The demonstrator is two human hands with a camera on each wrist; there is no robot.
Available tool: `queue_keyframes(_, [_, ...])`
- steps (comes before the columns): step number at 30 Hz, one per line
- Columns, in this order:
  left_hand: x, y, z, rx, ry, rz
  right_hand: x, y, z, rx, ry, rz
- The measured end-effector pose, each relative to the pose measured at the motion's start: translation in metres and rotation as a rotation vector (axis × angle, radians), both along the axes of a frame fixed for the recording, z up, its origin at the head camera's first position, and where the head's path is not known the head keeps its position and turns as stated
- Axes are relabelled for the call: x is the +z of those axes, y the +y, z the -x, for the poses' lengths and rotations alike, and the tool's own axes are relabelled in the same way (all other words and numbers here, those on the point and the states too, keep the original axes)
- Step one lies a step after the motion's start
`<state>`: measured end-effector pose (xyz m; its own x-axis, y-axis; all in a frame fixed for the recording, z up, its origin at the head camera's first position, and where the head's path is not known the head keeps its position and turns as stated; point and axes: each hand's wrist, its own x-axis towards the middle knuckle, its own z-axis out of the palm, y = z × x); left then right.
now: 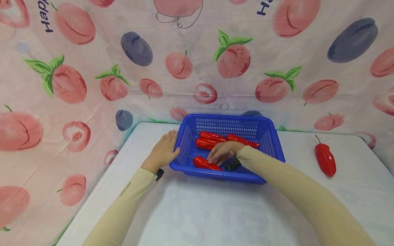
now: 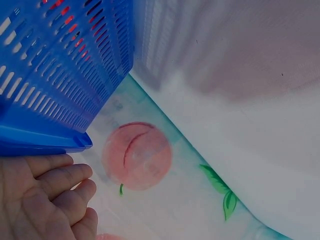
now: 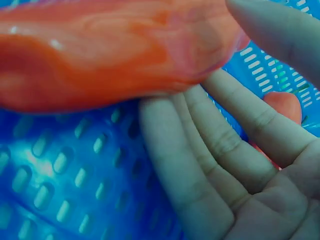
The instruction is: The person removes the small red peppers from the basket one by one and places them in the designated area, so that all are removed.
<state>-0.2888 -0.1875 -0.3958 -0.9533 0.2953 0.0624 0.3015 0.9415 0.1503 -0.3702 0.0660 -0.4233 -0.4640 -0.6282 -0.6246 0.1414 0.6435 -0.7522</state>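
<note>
Near the front wall of the blue basket (image 1: 240, 176), the right hand (image 1: 224, 152) grips a red pepper (image 1: 204, 163) between thumb and fingers, while three more peppers (image 1: 207, 143) lie in the basket toward its back. Against the basket's left side rests the left hand (image 1: 162, 149), its fingers straight, and another pepper (image 1: 325, 160) lies on the white table (image 1: 215, 215), well apart to the right.
</note>
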Motion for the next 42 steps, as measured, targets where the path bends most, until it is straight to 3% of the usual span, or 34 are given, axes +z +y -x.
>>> queue_keyframes(8, [0.0005, -0.0003, -0.0014, -0.004, 0.010, 0.000, 0.0015, -0.0023, -0.0025, 0.025, 0.037, -0.034])
queue_keyframes(19, [0.0011, 0.0011, -0.0017, 0.004, -0.007, -0.002, -0.0029, -0.0024, -0.0007, 0.020, -0.018, -0.004])
queue_keyframes(33, [0.0004, -0.0005, -0.0006, -0.002, 0.009, -0.003, -0.0001, -0.0030, -0.0009, 0.030, -0.016, -0.017])
queue_keyframes(42, [0.0017, -0.0002, -0.0015, -0.002, 0.003, -0.002, -0.0025, -0.0038, -0.0001, 0.053, -0.087, -0.008])
